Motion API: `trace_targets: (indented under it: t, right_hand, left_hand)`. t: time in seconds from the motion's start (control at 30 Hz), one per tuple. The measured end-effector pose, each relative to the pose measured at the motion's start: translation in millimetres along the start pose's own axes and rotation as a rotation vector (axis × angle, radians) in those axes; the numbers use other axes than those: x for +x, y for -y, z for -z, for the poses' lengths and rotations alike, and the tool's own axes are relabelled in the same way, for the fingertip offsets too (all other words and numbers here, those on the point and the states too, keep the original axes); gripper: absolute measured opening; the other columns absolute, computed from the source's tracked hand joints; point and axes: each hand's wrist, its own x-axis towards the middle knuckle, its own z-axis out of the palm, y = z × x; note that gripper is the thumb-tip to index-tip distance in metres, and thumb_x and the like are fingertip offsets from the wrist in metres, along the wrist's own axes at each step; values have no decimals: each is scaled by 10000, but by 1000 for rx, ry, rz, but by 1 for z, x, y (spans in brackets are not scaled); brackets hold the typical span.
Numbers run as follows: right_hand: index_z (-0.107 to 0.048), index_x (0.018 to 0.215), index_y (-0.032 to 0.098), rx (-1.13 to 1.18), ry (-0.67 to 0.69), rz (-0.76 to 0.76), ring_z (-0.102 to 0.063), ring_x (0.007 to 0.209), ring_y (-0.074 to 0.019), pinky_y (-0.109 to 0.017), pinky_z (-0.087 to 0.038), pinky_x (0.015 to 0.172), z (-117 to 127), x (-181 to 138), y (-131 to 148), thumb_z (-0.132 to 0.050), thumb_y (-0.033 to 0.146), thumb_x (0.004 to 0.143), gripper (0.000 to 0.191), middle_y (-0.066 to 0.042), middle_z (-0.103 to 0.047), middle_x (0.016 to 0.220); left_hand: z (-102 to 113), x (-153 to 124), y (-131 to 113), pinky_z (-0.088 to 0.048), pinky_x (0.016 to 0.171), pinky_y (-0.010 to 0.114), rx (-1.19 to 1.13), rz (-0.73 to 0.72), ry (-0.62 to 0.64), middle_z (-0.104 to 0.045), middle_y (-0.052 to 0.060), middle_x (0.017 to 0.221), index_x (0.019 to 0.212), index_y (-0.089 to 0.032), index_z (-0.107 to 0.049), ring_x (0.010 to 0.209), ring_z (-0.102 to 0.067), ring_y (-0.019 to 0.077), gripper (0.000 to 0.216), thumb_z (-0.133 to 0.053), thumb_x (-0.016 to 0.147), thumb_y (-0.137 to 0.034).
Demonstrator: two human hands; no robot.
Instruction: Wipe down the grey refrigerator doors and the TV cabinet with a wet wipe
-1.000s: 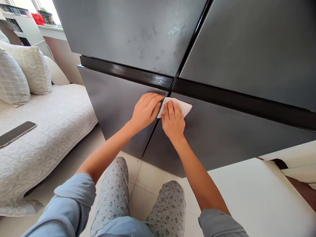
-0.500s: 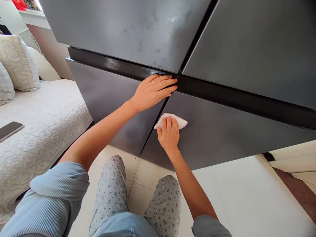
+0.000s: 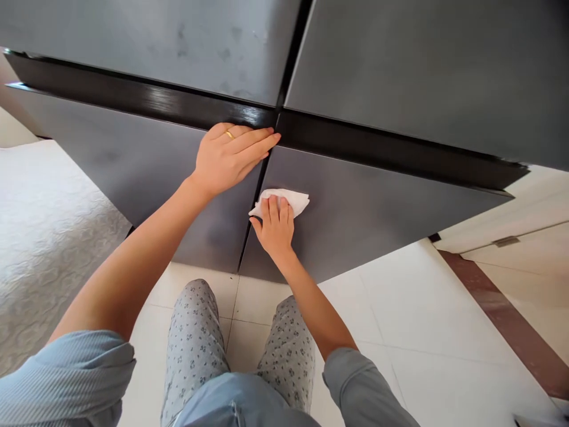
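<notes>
My left hand (image 3: 233, 155), with a ring on one finger, rests at the top edge of the lower left door (image 3: 133, 160) of a dark grey refrigerator. Its fingers are stretched out, their tips beside the black recess (image 3: 186, 102) where the door gaps meet. Lower and to the right, my right hand (image 3: 276, 228) presses a folded white cloth (image 3: 296, 200) flat against the lower right door (image 3: 377, 207). The cloth lies close to the vertical gap, partly hidden under my fingers. Smudges show on the upper left door (image 3: 178, 41).
A bed or couch with a white quilted cover (image 3: 53, 237) stands at the left. Pale floor tiles (image 3: 373, 308) lie beneath, with a reddish-brown strip (image 3: 502, 314) at the right near a light-coloured panel. My knees (image 3: 195, 320) are close in front of the doors.
The view has turned right, so the doors and both hands appear further left; the pillows and phone have left the picture. My right hand still presses the cloth on the same door.
</notes>
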Motion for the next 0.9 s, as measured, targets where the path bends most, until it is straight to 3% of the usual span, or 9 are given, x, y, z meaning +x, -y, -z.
trace_targets:
  t: [0.13,0.23,0.37,0.5,0.57,0.67,0.77,0.9]
  right_hand:
    - [-555,1540,135,-42,-184,-75,-400,1536,-316,-568,-232,1298,10,20,12,-219,484,1113,647,-178,-520,1568]
    - [-492,1586,152,-4,-229,-109,-341,1576,-274,-552,-165,1324,18,51,17,-188,341,1115,592,-145,-493,1598]
    - [-424,1630,184,31,-161,-85,-319,1587,-278,-546,-168,1328,21,72,17,-198,443,1120,615,-122,-454,1630]
    - [-360,1661,269,62,-19,-44,-330,1582,-265,-506,-227,1321,28,73,9,-228,487,1118,601,-72,-420,1657]
    - [-359,1660,291,52,-11,-39,-339,1577,-261,-500,-246,1314,33,71,0,-213,488,1119,594,-57,-421,1658]
    - [-407,1642,249,-35,-133,-87,-341,1570,-283,-529,-253,1301,43,68,-20,-165,505,1116,633,-93,-454,1633]
    - [-444,1611,136,-130,-348,-254,-293,1583,-337,-607,-246,1273,55,68,-45,-89,512,1107,722,-184,-450,1613]
    - [-518,1524,73,-55,-532,-440,-290,1573,-370,-697,-217,1239,68,79,-57,-52,460,1108,735,-239,-504,1511]
  left_hand:
    - [-2,-4,5,-434,1057,437,15,-11,-39,-695,81,1355,1465,-317,-597,1183,-683,246,472,-318,1109,-452]
    - [-1,-5,7,-437,1044,426,35,-13,-62,-709,84,1330,1444,-302,-620,1153,-693,240,471,-326,1105,-445]
    - [1,-7,9,-461,992,427,49,-6,-84,-737,82,1267,1411,-301,-650,1092,-705,241,464,-352,1090,-455]
    - [3,-7,9,-468,943,446,54,13,-93,-753,71,1221,1386,-340,-670,1035,-711,248,445,-365,1079,-443]
    - [4,-6,8,-468,934,450,68,8,-98,-757,81,1209,1369,-318,-686,1018,-709,253,450,-368,1075,-438]
    - [5,-6,6,-468,937,455,67,16,-96,-757,93,1204,1352,-293,-700,1011,-705,258,455,-373,1070,-437]
    - [3,-6,6,-470,939,461,56,29,-84,-756,98,1202,1338,-291,-707,1009,-706,263,445,-387,1065,-436]
    - [1,-5,5,-472,910,446,88,16,-106,-764,85,1177,1321,-299,-713,967,-706,249,431,-386,1069,-422]
